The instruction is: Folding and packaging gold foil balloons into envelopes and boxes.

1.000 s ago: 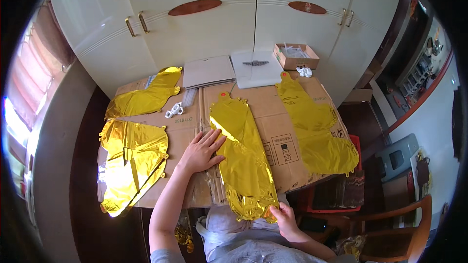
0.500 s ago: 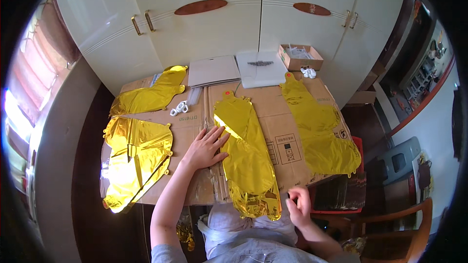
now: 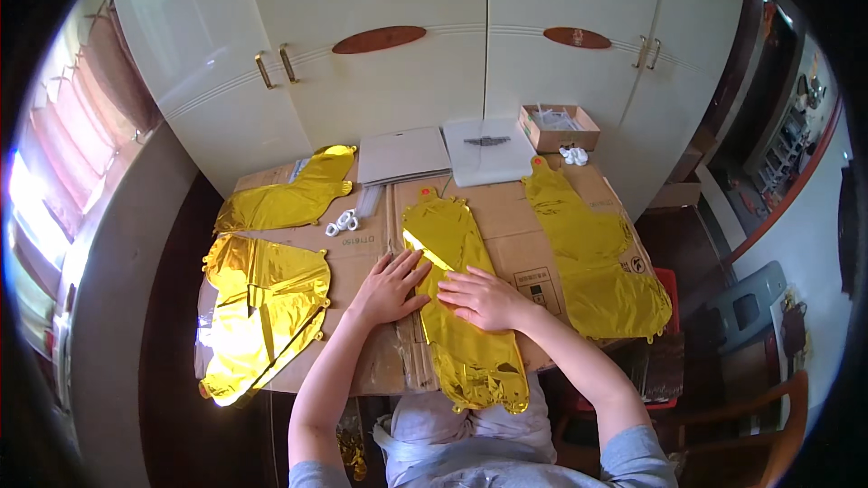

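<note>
A long gold foil balloon [image 3: 466, 325], uninflated, lies flat before me, with a red spot on its far tab and its near end hanging over the table edge. My left hand [image 3: 391, 289] lies flat across its left edge, fingers outstretched. On its middle rests my right hand [image 3: 484, 298], palm down, fingers extended. Neither hand grips anything. Another flat gold foil balloon [image 3: 592, 262] lies to the right. At the left are a creased shiny gold foil balloon [image 3: 262, 307] and, farther back, a further gold foil balloon [image 3: 289, 194].
Opened cardboard [image 3: 371, 262] covers the table. White tape rings [image 3: 344, 222] lie left of centre. At the back are grey flat sheets [image 3: 402, 156], a white flat package [image 3: 489, 152], a small cardboard box [image 3: 559, 131] and a white bundle [image 3: 573, 156]. A wooden chair [image 3: 791, 434] stands at right.
My right hand has come up from beside the balloon's near end and now lies on its middle. The left hand stays on the balloon's left edge. The view has tilted slightly upward.
</note>
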Demonstrator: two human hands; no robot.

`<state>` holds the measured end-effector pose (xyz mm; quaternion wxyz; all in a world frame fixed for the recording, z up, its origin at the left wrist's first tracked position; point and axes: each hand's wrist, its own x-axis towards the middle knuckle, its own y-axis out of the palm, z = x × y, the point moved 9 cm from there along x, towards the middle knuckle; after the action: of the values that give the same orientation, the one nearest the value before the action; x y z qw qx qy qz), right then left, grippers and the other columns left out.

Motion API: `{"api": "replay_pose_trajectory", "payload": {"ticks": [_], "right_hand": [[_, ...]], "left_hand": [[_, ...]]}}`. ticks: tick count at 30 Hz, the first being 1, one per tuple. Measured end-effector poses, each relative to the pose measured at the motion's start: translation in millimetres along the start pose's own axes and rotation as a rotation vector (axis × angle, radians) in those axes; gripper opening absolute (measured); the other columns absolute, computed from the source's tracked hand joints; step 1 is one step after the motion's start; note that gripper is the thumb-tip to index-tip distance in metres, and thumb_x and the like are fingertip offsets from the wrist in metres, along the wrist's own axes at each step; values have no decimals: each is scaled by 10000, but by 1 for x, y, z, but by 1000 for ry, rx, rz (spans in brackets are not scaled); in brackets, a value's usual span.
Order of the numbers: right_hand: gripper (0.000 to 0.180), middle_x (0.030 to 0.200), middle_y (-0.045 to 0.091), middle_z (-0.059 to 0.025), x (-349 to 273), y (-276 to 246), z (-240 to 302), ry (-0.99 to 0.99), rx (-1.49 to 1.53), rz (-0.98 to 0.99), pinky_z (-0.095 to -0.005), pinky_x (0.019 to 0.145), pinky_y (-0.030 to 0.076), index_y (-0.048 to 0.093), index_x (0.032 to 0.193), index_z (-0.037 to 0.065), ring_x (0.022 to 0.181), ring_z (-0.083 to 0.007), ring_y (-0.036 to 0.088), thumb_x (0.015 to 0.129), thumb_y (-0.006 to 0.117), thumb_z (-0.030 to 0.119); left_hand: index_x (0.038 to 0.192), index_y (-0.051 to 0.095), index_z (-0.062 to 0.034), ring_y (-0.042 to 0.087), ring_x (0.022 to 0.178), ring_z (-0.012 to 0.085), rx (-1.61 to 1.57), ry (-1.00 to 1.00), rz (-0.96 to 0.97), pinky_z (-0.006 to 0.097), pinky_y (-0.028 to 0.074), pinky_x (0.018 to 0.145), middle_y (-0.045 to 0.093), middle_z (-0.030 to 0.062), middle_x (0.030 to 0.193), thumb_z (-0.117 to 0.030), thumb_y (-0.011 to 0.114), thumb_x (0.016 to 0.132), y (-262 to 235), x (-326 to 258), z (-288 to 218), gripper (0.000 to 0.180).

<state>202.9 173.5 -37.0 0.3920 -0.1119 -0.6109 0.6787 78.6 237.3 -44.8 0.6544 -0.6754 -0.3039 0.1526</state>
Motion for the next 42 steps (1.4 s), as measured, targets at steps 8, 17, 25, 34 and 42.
{"api": "replay_pose_trajectory", "payload": {"ticks": [8, 17, 25, 34, 42], "right_hand": [[373, 1401, 520, -69, -5, 16, -6, 23, 55, 55, -467, 1157, 273, 611, 1271, 114, 1365, -238, 412, 925, 570, 247], [348, 1366, 552, -71, -4, 15, -8, 50, 118, 56, -468, 1161, 270, 639, 1230, 102, 1359, -238, 421, 913, 580, 233], [329, 1343, 567, -66, -3, 15, -8, 61, 114, 66, -484, 1159, 266, 656, 1197, 102, 1353, -239, 427, 902, 595, 234], [354, 1346, 555, -38, 29, 9, 27, -130, -73, 37, -441, 1094, 331, 645, 1216, 160, 1274, -237, 484, 885, 603, 275], [361, 1418, 490, -53, 29, 18, 29, -202, -92, 136, -488, 1101, 329, 622, 1269, 240, 1306, -282, 455, 929, 548, 339]], "left_hand": [[1395, 444, -23, 397, 1368, 240, 13, -87, 20, 455, 317, 1092, 444, 111, 1469, -580, 549, 866, -2, 13, 26, 775], [1430, 400, -34, 325, 1402, 308, 81, -169, 80, 495, 225, 1151, 403, 112, 1493, -758, 625, 680, 1, 28, 58, 1066], [1486, 236, 35, 208, 1452, 336, 154, -191, 274, 562, 131, 1172, 280, 166, 1548, -850, 658, 514, 14, 31, 57, 1381], [1490, 219, 34, 201, 1452, 356, 204, -184, 302, 582, 140, 1164, 248, 175, 1560, -812, 698, 507, 20, 32, 61, 1383], [1495, 211, 32, 189, 1454, 368, 190, -190, 304, 589, 145, 1158, 229, 182, 1566, -791, 712, 515, 22, 31, 61, 1374]]}}
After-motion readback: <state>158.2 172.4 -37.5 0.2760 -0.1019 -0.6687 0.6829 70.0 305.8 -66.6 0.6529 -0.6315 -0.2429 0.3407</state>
